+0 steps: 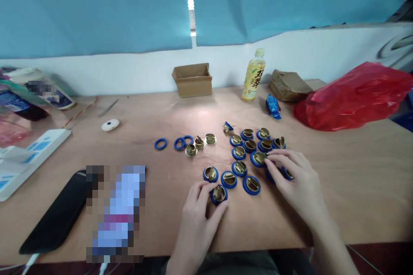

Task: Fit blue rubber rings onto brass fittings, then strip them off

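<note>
Several round brass pieces, each with a raised bar across its back and a blue ring about it, such as this blue-ringed brass piece (pixel 252 185), lie on the table. Thumb and fingers of my left hand (pixel 200 212) close around the nearest blue-ringed piece (pixel 219 194). My right hand (pixel 295 176) pinches the edge of another one (pixel 258 158); its palm partly hides a further piece (pixel 287 172). Farther left sit three brass pieces without blue rings, one being this bare brass piece (pixel 211 139). Beside them are loose blue rings (pixel 160 144).
A small cardboard box (pixel 194 81), a drink bottle (pixel 253 76), a blue wrapper (pixel 273 106), a brown paper package (pixel 288 85) and a red plastic bag (pixel 351 99) stand along the back. At left are a black phone (pixel 56 215), a lit phone (pixel 119 212) and a power strip (pixel 38 154).
</note>
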A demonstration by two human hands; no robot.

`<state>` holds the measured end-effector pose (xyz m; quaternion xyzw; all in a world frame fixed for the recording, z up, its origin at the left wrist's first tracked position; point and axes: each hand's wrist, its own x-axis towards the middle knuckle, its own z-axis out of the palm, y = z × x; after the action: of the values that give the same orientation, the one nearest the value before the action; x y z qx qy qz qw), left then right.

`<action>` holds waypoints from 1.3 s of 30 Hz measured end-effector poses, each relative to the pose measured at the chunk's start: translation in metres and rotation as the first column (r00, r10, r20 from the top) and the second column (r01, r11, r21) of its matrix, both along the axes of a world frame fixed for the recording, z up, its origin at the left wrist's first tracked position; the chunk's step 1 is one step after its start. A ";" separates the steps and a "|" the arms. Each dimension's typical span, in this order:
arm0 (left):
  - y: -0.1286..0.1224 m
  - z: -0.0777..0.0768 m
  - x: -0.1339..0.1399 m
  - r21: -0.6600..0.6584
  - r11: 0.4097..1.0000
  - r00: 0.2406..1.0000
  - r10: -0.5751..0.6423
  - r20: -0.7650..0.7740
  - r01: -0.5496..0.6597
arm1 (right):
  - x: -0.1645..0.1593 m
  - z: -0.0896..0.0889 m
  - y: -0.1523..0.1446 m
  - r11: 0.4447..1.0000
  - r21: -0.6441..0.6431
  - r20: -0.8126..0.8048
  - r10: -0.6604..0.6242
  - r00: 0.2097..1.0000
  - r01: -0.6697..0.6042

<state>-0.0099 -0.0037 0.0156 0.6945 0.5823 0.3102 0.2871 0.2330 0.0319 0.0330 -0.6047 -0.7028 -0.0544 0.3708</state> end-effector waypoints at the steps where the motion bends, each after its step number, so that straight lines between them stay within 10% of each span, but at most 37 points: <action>1: 0.000 0.000 0.000 0.001 1.000 1.000 -0.002 0.005 0.002 | 0.001 -0.002 0.000 1.000 -0.020 0.016 0.023 1.000 -0.022; 13: 0.006 0.006 -0.007 0.071 0.997 0.993 -0.004 0.121 -0.005 | 0.006 -0.013 0.002 0.983 -0.176 0.086 0.069 0.994 -0.053; 20: 0.065 0.030 -0.051 0.264 0.963 0.938 0.048 -0.344 0.047 | 0.004 -0.015 0.002 0.988 -0.141 0.054 0.070 0.996 -0.062; 26: 0.104 0.018 -0.044 0.226 0.946 0.833 -0.073 -0.548 0.232 | 0.006 -0.019 0.005 0.989 -0.118 0.042 0.097 0.994 -0.092; 39: 0.087 0.019 -0.040 0.171 0.974 0.972 -0.111 -0.208 0.147 | 0.007 -0.016 0.004 0.989 -0.097 0.022 0.118 0.993 -0.115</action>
<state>-0.0500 0.0838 0.0344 0.7820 0.5298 0.2735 0.1817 0.2399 0.0360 0.0169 -0.5787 -0.7439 -0.0073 0.3343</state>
